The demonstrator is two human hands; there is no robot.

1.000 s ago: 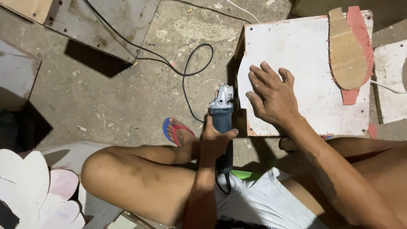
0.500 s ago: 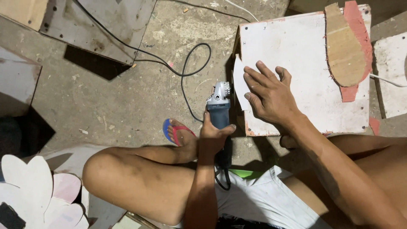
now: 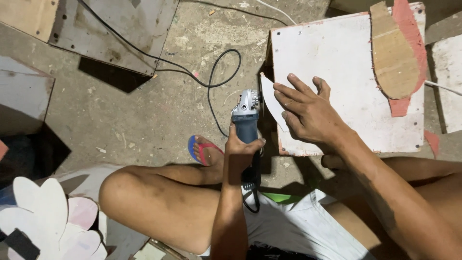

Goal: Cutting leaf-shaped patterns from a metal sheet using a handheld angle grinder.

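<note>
Two bare hands are at work over a rough concrete floor [image 3: 144,110]. The left hand [image 3: 242,150] is wrapped tight around the dark body of an angle grinder [image 3: 246,126], whose grey metal head points away from the person, just beside the left edge of a white board [image 3: 337,62]. The right hand [image 3: 308,113] lies flat on that board with fingers spread, gripping nothing; its fingertips press on a small white cut piece [image 3: 272,101] that juts out past the board's left edge, close to the grinder's head. A black cable [image 3: 211,84] loops across the floor behind the tool.

On the far right part of the board rests a brown cardboard shape [image 3: 392,58] with a rounded end, lying over a reddish shape of like outline. The person sits with bare knees bent, the left foot in a blue and red flip-flop [image 3: 199,150] just left of the grinder. Grey flat panels [image 3: 120,29] lie at the upper left, and pale petal-shaped cutouts [image 3: 45,221] at the lower left.
</note>
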